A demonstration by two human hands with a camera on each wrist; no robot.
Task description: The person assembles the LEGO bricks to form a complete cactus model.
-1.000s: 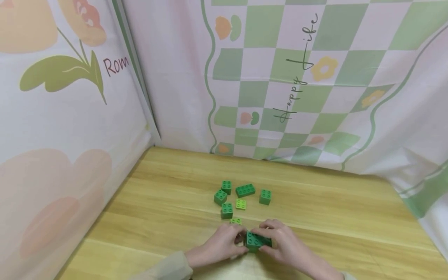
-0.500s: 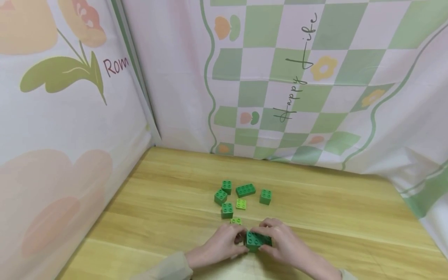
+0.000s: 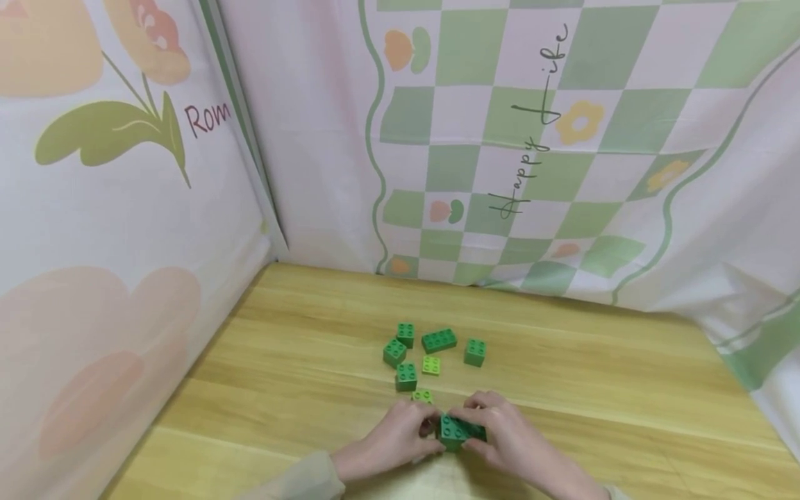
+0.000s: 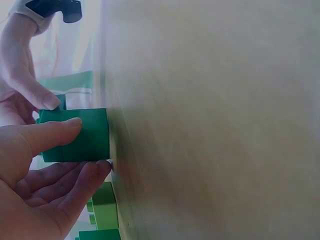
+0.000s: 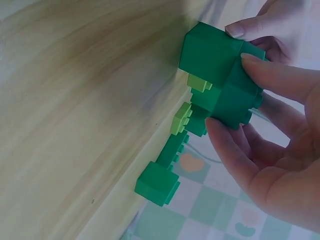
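Near the front of the table, my left hand (image 3: 394, 436) and my right hand (image 3: 514, 439) meet at a pair of dark green toy building bricks. Left thumb and fingertips pinch the nearer brick (image 4: 87, 137), which stands on or just over the wood. Between right thumb and fingers is a second green brick (image 5: 239, 97), held higher and sticking out to the right. The two bricks touch; whether they are pressed together I cannot tell. Studs face up on the pair (image 3: 451, 427), partly covered by the right fingers. A lime green brick (image 3: 422, 396) lies just beyond the left hand.
Behind the hands lie loose bricks on the wooden table (image 3: 625, 389): a long green brick (image 3: 439, 340), a lime brick (image 3: 430, 365), a square green brick (image 3: 475, 353) at right, and several green ones, including this one (image 3: 406, 377), at left. Printed curtains (image 3: 325, 173) enclose the table.
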